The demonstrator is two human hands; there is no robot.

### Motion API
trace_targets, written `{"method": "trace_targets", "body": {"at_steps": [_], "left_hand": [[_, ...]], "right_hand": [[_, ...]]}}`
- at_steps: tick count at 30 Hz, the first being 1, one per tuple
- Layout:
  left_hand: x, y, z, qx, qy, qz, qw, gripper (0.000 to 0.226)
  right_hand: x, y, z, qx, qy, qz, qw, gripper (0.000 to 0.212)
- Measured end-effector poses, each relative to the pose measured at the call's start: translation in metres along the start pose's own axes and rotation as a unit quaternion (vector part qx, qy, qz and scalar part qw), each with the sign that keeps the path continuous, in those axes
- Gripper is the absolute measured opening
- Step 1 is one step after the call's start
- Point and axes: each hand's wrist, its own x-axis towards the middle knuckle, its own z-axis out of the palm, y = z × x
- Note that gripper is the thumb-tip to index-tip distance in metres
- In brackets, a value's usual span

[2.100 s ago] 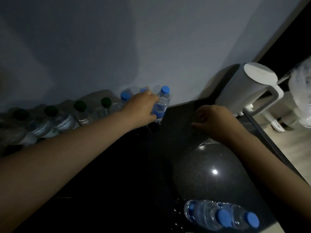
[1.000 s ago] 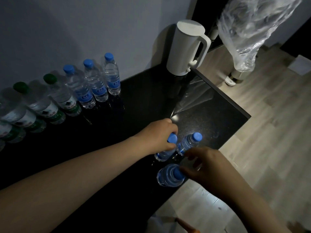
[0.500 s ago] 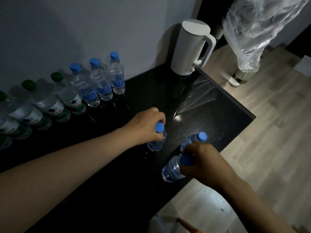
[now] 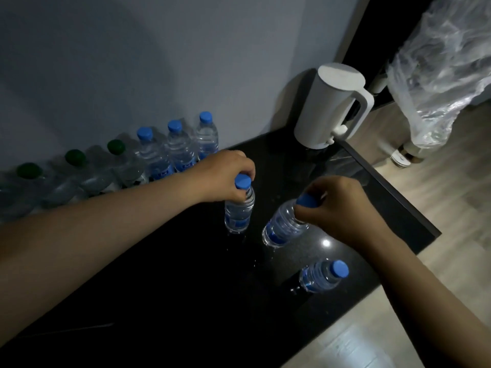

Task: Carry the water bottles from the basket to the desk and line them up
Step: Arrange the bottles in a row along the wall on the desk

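Note:
A row of water bottles (image 4: 170, 152) stands along the wall on the black desk (image 4: 164, 282), green caps at the left, three blue caps at the right. My left hand (image 4: 225, 176) grips the neck of a blue-capped bottle (image 4: 239, 213), held upright near the row's right end. My right hand (image 4: 337, 205) pinches the top of a second blue-capped bottle (image 4: 281, 227), which is tilted over the desk. A third blue-capped bottle (image 4: 321, 276) stands alone near the desk's front edge. The basket is out of view.
A white kettle (image 4: 332, 107) stands at the desk's far right corner by the wall. A crumpled clear plastic bag (image 4: 441, 67) hangs past the desk's right edge. Pale wooden floor (image 4: 438, 235) lies to the right and below. Water drops dot the desk.
Both hands have carried their bottles away from the desk's front edge toward the row at the wall. The third bottle stays behind near the edge.

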Motion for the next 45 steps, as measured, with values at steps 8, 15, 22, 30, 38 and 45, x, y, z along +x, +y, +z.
{"method": "trace_targets", "body": {"at_steps": [8,15,22,30,38,45], "left_hand": [[0.059,-0.037,-0.035,0.042,-0.008,0.018,0.999,0.027],[0.117,-0.073,-0.058,0.093,-0.025,0.032,0.995,0.032],[0.151,-0.103,-0.065,0.122,-0.043,0.034,0.991,0.031],[0.174,-0.127,-0.065,0.122,-0.048,0.028,0.991,0.031],[0.185,-0.134,-0.062,0.116,-0.058,0.023,0.991,0.032],[0.188,-0.135,-0.059,0.107,-0.054,0.021,0.993,0.032]], "right_hand": [[0.092,0.007,-0.008,-0.038,0.020,-0.028,0.999,0.024],[0.159,0.017,-0.005,-0.055,0.030,-0.030,0.998,0.024],[0.200,0.023,0.006,-0.054,0.006,-0.034,0.998,0.027],[0.225,0.026,0.014,-0.049,-0.008,-0.030,0.998,0.029],[0.241,0.029,0.020,-0.049,-0.010,-0.027,0.998,0.027],[0.250,0.033,0.019,-0.048,-0.012,-0.026,0.998,0.027]]}}
